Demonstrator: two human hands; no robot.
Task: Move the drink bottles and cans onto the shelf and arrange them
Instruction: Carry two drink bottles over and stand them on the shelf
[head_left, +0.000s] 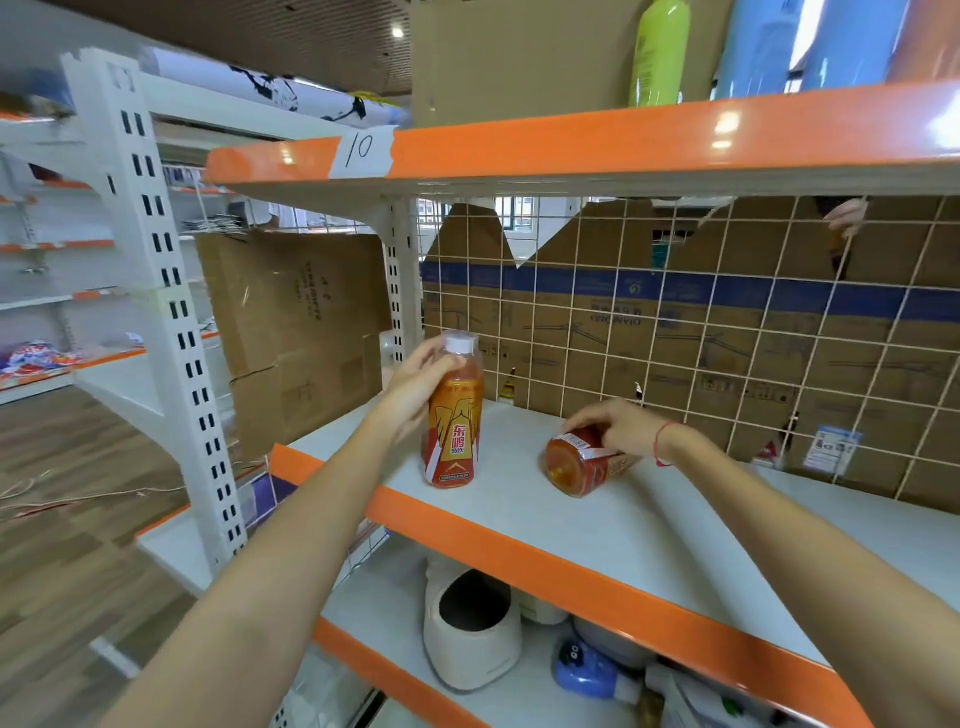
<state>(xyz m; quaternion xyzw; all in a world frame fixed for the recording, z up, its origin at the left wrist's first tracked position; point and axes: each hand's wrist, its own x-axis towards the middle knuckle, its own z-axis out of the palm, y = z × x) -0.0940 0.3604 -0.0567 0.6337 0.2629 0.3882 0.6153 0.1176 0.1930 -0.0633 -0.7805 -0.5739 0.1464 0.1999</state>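
Observation:
An orange drink bottle with a white cap stands upright near the left front of the white shelf. My left hand grips it around the neck, just under the cap. A second orange bottle lies on its side at the shelf's middle, its base turned toward me. My right hand holds that one from above with curled fingers; its cap end is hidden behind the hand.
A wire grid backed by cardboard closes the rear of the shelf. The orange-edged shelf above carries a box and a green bottle. Appliances fill the shelf below. A white upright post and another cardboard box stand to the left.

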